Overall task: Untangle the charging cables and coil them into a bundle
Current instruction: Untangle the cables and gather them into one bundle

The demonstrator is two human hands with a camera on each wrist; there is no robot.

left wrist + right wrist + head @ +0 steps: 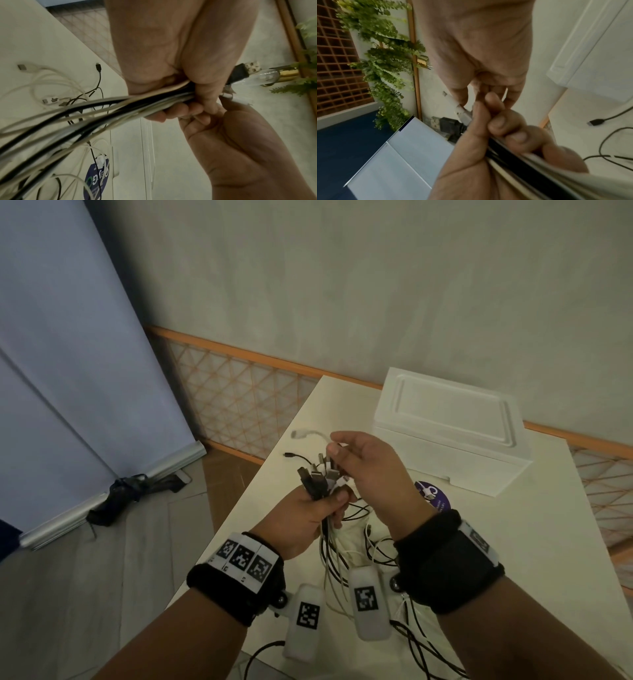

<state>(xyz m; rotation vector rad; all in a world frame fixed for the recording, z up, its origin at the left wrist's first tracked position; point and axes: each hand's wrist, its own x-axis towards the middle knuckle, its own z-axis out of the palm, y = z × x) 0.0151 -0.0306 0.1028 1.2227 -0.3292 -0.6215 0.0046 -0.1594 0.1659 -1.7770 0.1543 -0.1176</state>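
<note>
Here the left hand [308,517] grips the cables [318,479] above the table [548,542]; the right hand [371,465], fingers loose, touches their plugs near a white box [452,433].

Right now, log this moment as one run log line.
left hand: grips cable bundle below plugs | right hand: fingers at plug ends | loose cables on table | coiling: not started

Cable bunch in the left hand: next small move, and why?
Probably the right hand seats the white plug at its fingers level with the others. The left hand already grips the cable bunch just below the gathered plugs, while the free lengths hang in loose loops onto the table. With the ends even, coiling could start.
</note>
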